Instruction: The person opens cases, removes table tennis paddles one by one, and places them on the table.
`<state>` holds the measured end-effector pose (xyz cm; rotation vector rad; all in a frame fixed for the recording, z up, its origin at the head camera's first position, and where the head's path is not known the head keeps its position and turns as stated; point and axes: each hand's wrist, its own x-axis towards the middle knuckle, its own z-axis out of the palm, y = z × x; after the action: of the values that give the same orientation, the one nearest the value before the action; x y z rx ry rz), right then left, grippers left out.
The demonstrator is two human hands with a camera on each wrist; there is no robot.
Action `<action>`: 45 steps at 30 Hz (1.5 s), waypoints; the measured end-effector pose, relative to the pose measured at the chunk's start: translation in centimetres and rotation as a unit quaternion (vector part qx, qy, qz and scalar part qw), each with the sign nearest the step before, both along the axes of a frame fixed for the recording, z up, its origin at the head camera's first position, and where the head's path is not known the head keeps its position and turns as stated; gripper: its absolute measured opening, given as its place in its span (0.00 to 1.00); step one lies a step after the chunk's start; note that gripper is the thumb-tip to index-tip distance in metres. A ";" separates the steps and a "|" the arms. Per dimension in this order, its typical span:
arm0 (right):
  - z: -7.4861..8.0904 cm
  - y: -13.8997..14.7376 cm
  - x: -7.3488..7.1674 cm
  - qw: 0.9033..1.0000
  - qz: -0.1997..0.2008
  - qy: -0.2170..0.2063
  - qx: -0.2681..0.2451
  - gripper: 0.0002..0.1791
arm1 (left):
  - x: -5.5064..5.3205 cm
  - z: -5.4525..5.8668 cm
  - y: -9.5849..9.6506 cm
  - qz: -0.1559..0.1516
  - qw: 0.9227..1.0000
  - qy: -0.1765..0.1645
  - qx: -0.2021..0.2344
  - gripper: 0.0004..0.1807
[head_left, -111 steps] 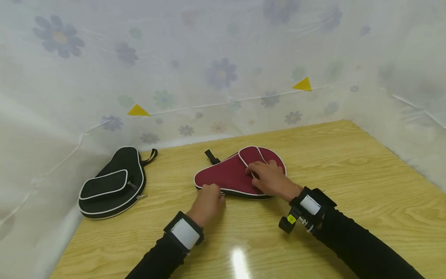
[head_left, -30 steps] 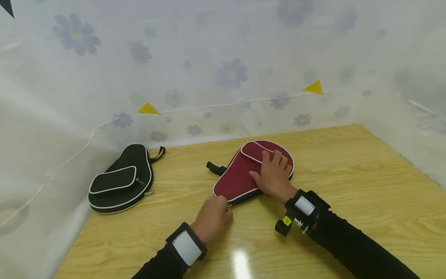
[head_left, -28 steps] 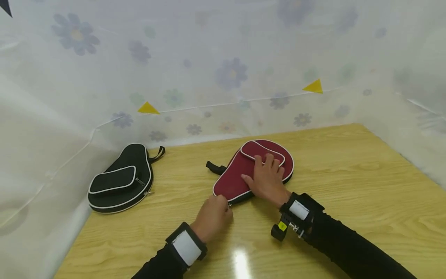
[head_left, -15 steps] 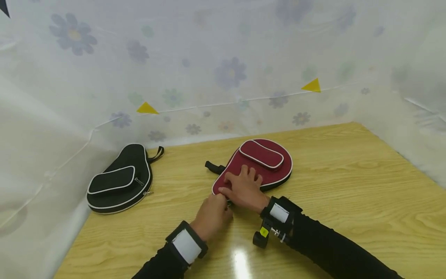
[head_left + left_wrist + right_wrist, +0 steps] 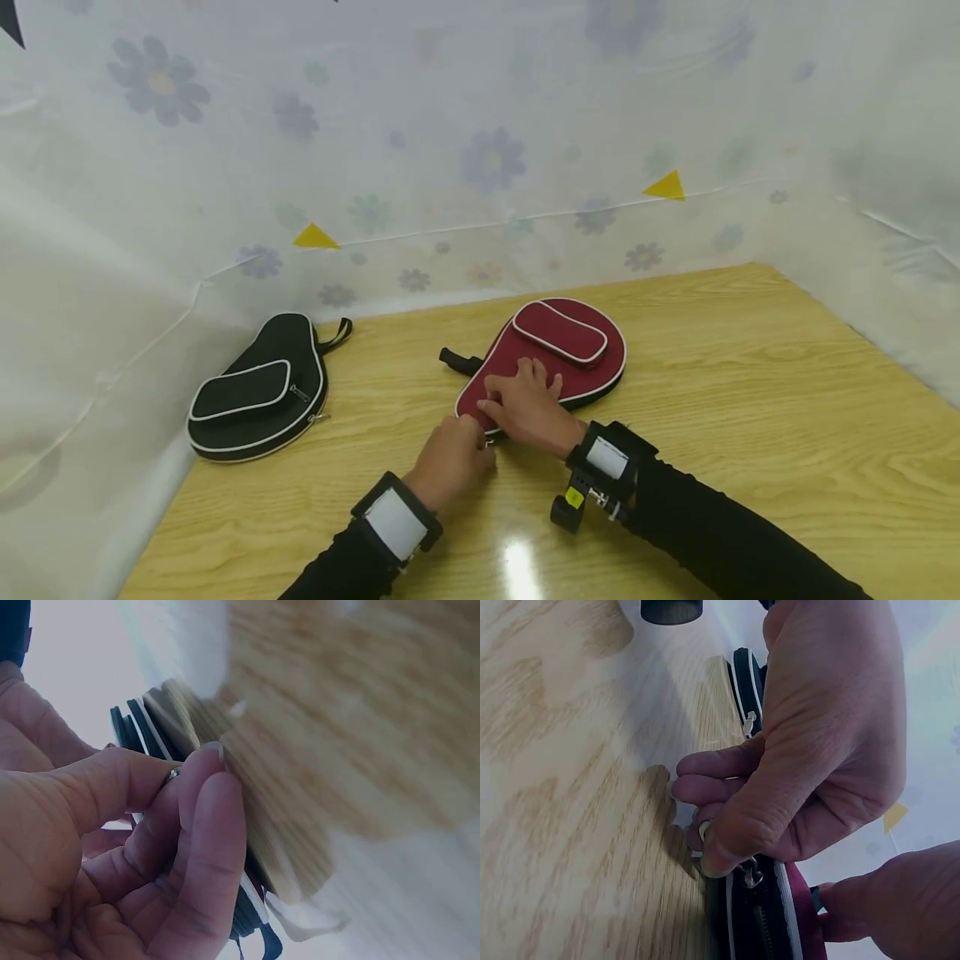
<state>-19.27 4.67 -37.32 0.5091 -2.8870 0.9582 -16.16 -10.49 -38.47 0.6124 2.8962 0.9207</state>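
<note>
A dark red table tennis bat case (image 5: 558, 358) with white piping and a raised pocket lies on the table, its narrow end angled toward me. My left hand (image 5: 453, 462) is at that narrow end, pinching the metal zipper pull (image 5: 705, 832) between thumb and curled forefinger. In the right wrist view the zipper slider (image 5: 750, 876) sits on the black side band. My right hand (image 5: 532, 412) rests on the case's narrow part, fingers spread and touching the red fabric. A black strap (image 5: 460, 361) sticks out at the case's left.
A black bat case (image 5: 258, 392) with white piping lies at the table's left, its strap toward the back. The wooden table (image 5: 750, 417) meets a floral white curtain (image 5: 465, 108) at the back and sides. Two yellow triangles (image 5: 317, 237) mark the curtain.
The red case has turned, its narrow end swinging toward me. My right hand has slid from the pocket end to the narrow end. The left hand keeps its pinch.
</note>
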 end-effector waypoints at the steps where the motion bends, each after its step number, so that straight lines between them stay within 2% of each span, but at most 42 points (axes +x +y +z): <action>1: 0.0 0.0 0.0 1.000 0.003 0.000 -0.002 0.16 | 0.0 0.0 -0.1 0.002 1.000 -0.004 0.000 0.24; 10: -0.5 0.5 -0.4 1.000 0.008 0.008 -0.009 0.19 | -0.1 0.1 -0.2 0.010 0.999 -0.045 -0.005 0.21; 18: -0.9 1.5 -0.9 0.999 0.043 0.027 -0.007 0.20 | -0.1 0.0 -0.1 0.004 0.999 -0.036 -0.009 0.26; 28: -0.8 3.0 -1.3 0.997 0.074 0.037 -0.002 0.16 | -0.1 0.1 0.2 -0.012 0.999 -0.038 0.000 0.29; 41: -0.9 4.6 -1.7 0.993 0.108 0.047 0.003 0.17 | -0.6 -0.1 0.4 -0.020 0.999 -0.028 0.003 0.26; 45: -0.9 4.9 -1.7 0.992 0.114 0.049 0.011 0.17 | -0.6 0.0 0.4 -0.019 0.999 -0.034 0.009 0.25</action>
<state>-20.97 9.58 -38.18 0.8790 -2.7973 0.8990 -16.78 -10.04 -38.46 0.6213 2.8100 0.9457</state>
